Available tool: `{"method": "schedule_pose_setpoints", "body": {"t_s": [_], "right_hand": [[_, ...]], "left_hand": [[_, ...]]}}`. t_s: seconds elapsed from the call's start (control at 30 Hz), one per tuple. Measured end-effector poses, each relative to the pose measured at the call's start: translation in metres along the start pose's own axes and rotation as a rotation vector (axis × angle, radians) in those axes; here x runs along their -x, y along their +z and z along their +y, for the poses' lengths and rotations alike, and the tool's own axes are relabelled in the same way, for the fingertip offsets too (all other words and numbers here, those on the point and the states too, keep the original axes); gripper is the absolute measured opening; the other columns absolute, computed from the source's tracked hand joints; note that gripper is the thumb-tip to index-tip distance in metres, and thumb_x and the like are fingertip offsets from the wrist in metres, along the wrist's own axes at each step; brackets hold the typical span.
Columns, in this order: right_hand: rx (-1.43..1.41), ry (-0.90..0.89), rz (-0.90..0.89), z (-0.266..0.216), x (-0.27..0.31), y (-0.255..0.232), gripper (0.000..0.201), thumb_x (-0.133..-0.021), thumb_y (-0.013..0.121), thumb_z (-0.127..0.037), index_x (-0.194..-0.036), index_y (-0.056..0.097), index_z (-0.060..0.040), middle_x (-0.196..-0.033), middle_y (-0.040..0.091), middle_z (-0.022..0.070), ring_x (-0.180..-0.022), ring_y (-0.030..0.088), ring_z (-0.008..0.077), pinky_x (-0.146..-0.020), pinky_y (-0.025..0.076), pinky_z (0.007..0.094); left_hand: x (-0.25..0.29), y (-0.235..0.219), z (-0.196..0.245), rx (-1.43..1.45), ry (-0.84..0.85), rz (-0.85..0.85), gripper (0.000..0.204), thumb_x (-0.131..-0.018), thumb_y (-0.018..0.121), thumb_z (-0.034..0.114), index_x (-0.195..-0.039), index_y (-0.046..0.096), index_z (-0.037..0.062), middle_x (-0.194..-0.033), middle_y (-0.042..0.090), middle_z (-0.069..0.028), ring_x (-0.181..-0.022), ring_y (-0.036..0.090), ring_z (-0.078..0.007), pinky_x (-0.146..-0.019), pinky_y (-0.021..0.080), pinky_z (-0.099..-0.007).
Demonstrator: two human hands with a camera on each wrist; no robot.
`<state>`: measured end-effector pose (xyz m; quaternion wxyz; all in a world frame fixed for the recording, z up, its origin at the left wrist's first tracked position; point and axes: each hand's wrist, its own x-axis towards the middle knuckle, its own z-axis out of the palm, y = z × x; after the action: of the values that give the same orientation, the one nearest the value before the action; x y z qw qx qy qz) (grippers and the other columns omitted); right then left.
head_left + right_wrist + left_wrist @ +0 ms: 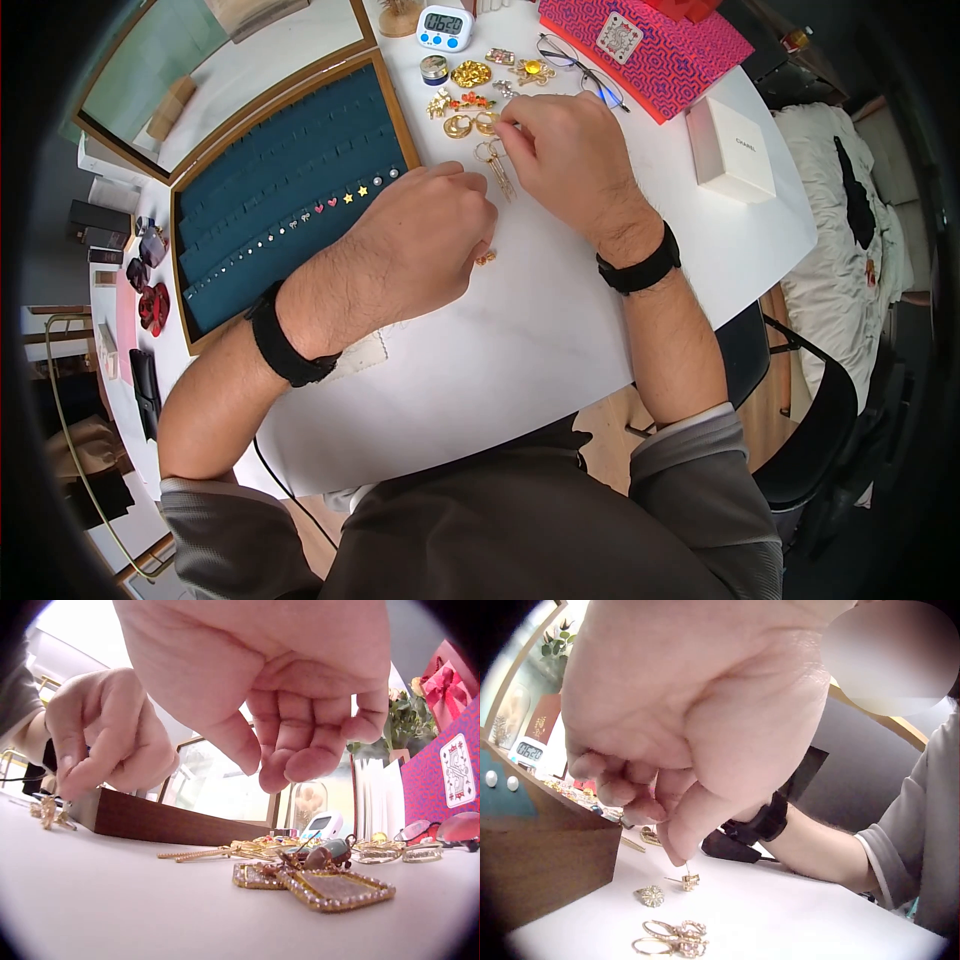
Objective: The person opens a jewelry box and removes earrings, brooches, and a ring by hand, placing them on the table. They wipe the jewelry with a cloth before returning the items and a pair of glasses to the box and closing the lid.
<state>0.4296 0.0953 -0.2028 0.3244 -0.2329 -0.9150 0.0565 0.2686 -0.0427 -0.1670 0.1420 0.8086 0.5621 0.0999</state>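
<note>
My left hand (425,235) is beside the front right corner of the teal earring board (270,200), palm down with fingers curled. In the left wrist view its thumb and fingertips meet at the upright pin of a small gold stud earring (691,882), low over the white table. A round stone-set earring (652,896) and looped gold earrings (678,939) lie beside it. My right hand (570,165) hovers over the jewellery, fingers loosely bent, thumb apart, holding nothing. Beneath it in the right wrist view lie square gold-rimmed pieces (337,889). The board bears a row of studs, including yellow stars (362,191).
Gold jewellery (471,74), a white timer (445,29) and glasses (603,88) lie at the back. A patterned bag (660,45) and a white box (730,150) stand at the right. Sunglasses (152,247) are left of the board.
</note>
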Motion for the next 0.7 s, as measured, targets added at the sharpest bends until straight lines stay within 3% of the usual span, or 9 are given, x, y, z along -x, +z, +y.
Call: {"method": "schedule_pose_setpoints", "body": {"t_s": [0.17, 0.27, 0.33, 0.43, 0.7], "right_hand": [[0.014, 0.009, -0.016, -0.0002, 0.0001, 0.0, 0.013, -0.095, 0.072, -0.013, -0.085, 0.074, -0.0046, -0.072, 0.071, 0.0133, -0.069, 0.066, 0.0355, -0.072, 0.049, 0.0439], [-0.019, -0.004, 0.021, 0.0005, 0.0009, 0.0016, 0.024, -0.097, 0.07, -0.016, -0.076, 0.068, -0.0061, -0.067, 0.066, 0.0133, -0.065, 0.065, 0.0348, -0.072, 0.047, 0.0456], [0.027, 0.018, -0.025, -0.0014, -0.0002, -0.0017, 0.015, -0.096, 0.073, -0.014, -0.084, 0.074, -0.0046, -0.072, 0.071, 0.0132, -0.068, 0.066, 0.0354, -0.072, 0.049, 0.0439], [0.008, 0.026, -0.028, -0.002, -0.0006, -0.0024, 0.015, -0.096, 0.073, -0.015, -0.084, 0.075, -0.0046, -0.072, 0.071, 0.0133, -0.068, 0.066, 0.0353, -0.073, 0.049, 0.0438], [0.007, 0.001, -0.002, 0.0006, 0.0008, 0.0014, 0.019, -0.097, 0.072, -0.017, -0.082, 0.073, -0.0058, -0.069, 0.069, 0.0129, -0.066, 0.066, 0.0342, -0.072, 0.048, 0.0441]], "left_hand": [[0.0002, 0.0023, 0.0017, -0.039, -0.013, 0.02, 0.004, -0.087, 0.08, 0.0, -0.086, 0.08, 0.0035, -0.095, 0.065, -0.0089, -0.101, 0.062, -0.0269, -0.092, 0.054, -0.0391], [-0.0005, 0.002, 0.0009, -0.098, -0.01, 0.018, 0.003, -0.087, 0.081, 0.002, -0.086, 0.08, 0.0043, -0.097, 0.064, -0.0073, -0.103, 0.061, -0.025, -0.095, 0.053, -0.0393], [-0.0001, 0.0022, 0.0005, -0.11, -0.015, 0.006, 0.003, -0.087, 0.082, 0.002, -0.086, 0.08, 0.0047, -0.098, 0.064, -0.0066, -0.104, 0.061, -0.0242, -0.096, 0.052, -0.0394], [-0.0005, 0.0025, -0.0004, -0.134, -0.013, 0.004, 0.003, -0.086, 0.082, 0.004, -0.086, 0.08, 0.0052, -0.097, 0.064, -0.0062, -0.103, 0.06, -0.0243, -0.097, 0.052, -0.0388], [-0.0015, 0.0034, -0.0034, 0.005, -0.051, -0.017, 0.005, -0.088, 0.077, 0.001, -0.089, 0.08, 0.0044, -0.099, 0.065, -0.0084, -0.107, 0.063, -0.027, -0.099, 0.051, -0.0402]]}}
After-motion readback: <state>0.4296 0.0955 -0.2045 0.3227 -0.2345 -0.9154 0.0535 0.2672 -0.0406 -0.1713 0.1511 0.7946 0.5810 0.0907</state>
